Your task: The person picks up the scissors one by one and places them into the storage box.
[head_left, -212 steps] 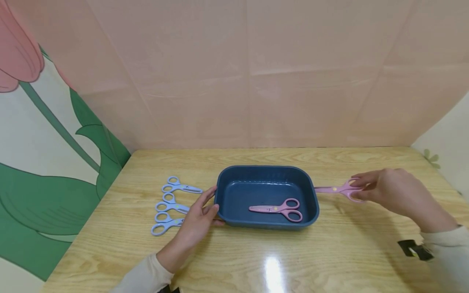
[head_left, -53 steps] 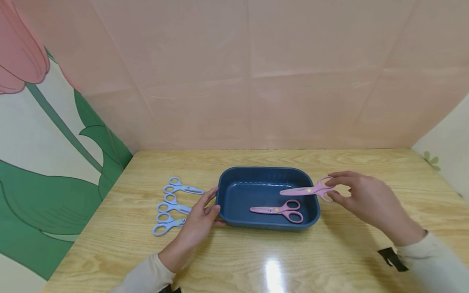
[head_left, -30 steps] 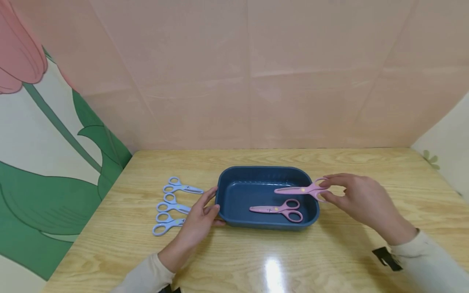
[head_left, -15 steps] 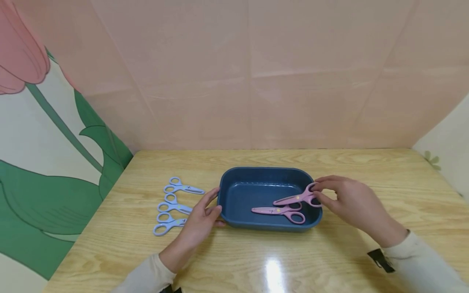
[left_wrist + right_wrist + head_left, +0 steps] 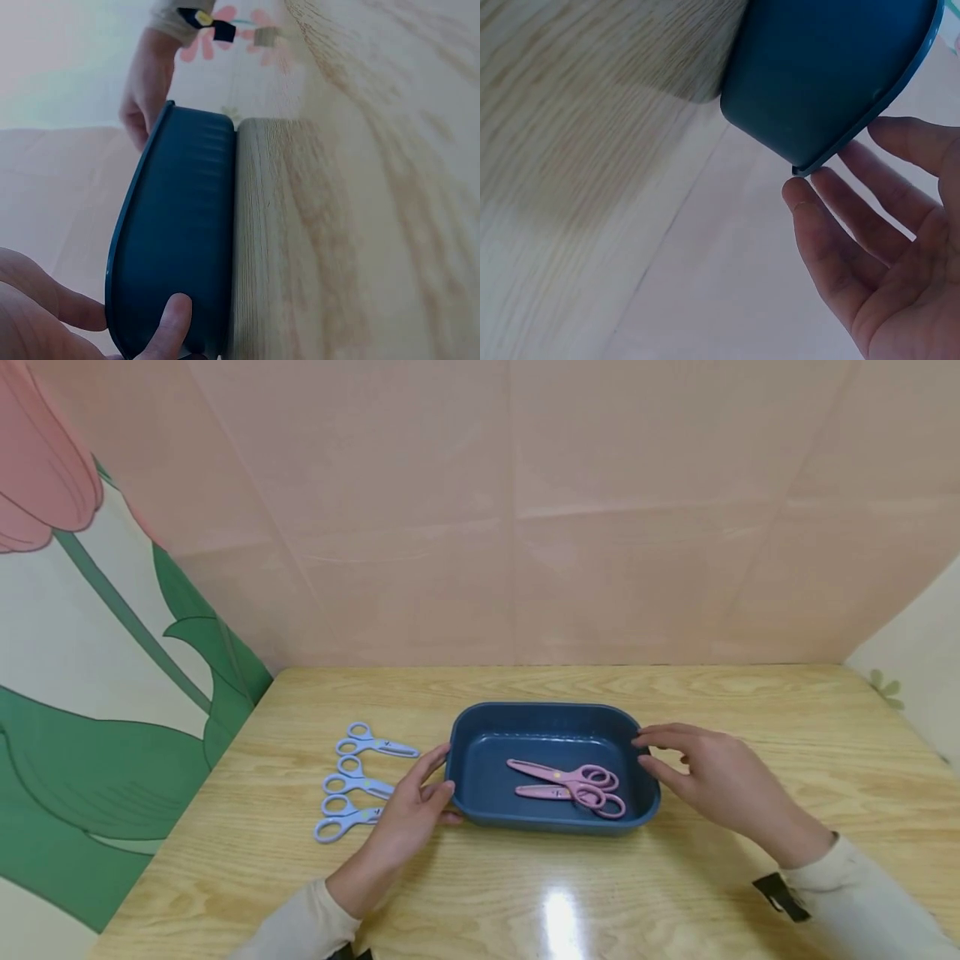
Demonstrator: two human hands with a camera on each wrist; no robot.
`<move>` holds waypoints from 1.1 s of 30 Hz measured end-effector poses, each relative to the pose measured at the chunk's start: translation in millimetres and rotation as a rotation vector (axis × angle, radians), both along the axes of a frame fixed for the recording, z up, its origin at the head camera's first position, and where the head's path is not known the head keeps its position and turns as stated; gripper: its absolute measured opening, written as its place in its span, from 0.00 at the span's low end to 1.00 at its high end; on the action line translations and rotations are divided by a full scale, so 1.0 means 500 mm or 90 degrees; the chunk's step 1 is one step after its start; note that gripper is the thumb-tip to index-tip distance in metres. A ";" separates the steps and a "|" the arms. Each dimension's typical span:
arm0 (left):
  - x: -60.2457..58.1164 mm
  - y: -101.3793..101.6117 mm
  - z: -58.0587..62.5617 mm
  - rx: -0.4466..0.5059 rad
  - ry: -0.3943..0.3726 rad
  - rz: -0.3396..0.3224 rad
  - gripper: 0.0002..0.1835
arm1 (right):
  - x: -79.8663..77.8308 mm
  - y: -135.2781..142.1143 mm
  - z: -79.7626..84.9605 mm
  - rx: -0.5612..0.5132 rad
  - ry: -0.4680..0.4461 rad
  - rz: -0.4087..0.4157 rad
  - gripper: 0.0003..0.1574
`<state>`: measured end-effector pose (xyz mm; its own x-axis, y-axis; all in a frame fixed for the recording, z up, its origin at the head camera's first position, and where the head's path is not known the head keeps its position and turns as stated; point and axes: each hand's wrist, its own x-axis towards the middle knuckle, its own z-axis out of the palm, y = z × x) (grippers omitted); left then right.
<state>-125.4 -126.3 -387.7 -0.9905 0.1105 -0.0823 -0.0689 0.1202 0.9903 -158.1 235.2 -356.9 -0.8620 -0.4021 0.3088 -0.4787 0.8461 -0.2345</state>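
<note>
A dark blue rectangular bin [image 5: 540, 822] stands on the table. My left hand [image 5: 408, 818] holds its left end; in the left wrist view the fingers of the left hand [image 5: 45, 315] meet its rim and outer wall. Inside lie two pink scissors: one pair [image 5: 551, 772] rests partly over the other pair [image 5: 536, 792], handles to the right. My right hand [image 5: 712, 785] is at the bin's right rim with nothing between thumb and fingers. The right wrist view shows the right hand's [image 5: 900, 247] fingers spread beside the rim; whether they touch it I cannot tell.
Left of the bin, three blue scissors lie in a column: a far pair [image 5: 371, 742], a middle pair [image 5: 356, 780] and a near pair [image 5: 341, 818], partly behind the left hand. The wood-grain table [image 5: 750, 693] ends at a pinkish wall covering [image 5: 510, 527].
My right hand brought the second pink scissors in from the right, lowered them over the bin and let go; they now lie on the first pair. The left hand stayed at the bin.
</note>
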 end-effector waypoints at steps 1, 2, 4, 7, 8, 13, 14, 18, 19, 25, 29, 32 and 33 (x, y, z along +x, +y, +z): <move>0.000 0.000 0.000 -0.001 0.000 0.000 0.28 | -0.001 0.001 0.000 -0.007 -0.008 0.000 0.17; 0.000 0.000 0.000 -0.002 0.000 0.000 0.28 | -0.001 0.003 0.000 -0.016 -0.020 -0.001 0.18; 0.001 0.000 0.000 -0.002 -0.001 0.001 0.28 | -0.002 0.005 0.000 -0.034 -0.048 -0.007 0.21; 0.001 0.000 0.000 -0.002 -0.001 0.000 0.28 | -0.004 0.009 0.001 -0.058 -0.101 -0.020 0.27; 0.001 0.000 0.000 -0.002 -0.002 0.001 0.28 | -0.005 0.010 0.002 -0.063 -0.120 -0.025 0.29; 0.001 0.000 0.001 -0.003 -0.002 0.002 0.28 | -0.009 0.016 -0.001 -0.083 -0.180 -0.025 0.34; 0.001 0.001 0.001 -0.003 -0.002 0.002 0.28 | -0.009 0.016 -0.002 -0.086 -0.184 -0.021 0.35; 0.001 0.001 0.000 -0.004 -0.001 0.002 0.28 | -0.009 0.019 -0.004 -0.095 -0.203 -0.010 0.34; 0.001 0.001 -0.001 -0.003 0.000 0.002 0.28 | -0.008 0.019 -0.004 -0.099 -0.210 -0.008 0.34; 0.003 0.001 0.000 -0.003 -0.002 0.002 0.28 | -0.006 0.020 -0.006 -0.139 -0.261 0.005 0.33; 0.003 0.001 0.001 -0.002 -0.003 0.000 0.28 | -0.006 0.021 -0.006 -0.194 -0.331 0.017 0.36; 0.003 0.001 0.001 0.000 -0.002 -0.002 0.28 | -0.007 0.023 -0.007 -0.254 -0.393 0.028 0.39; 0.003 0.002 0.001 0.001 -0.002 -0.003 0.28 | -0.007 0.024 -0.008 -0.276 -0.411 0.032 0.40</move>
<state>-123.7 -125.5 -387.0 -0.9897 0.1150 -0.0856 -0.0718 0.1195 0.9902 -161.7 247.1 -360.9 -0.9084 -0.4034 -0.1097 -0.1701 0.5965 -0.7844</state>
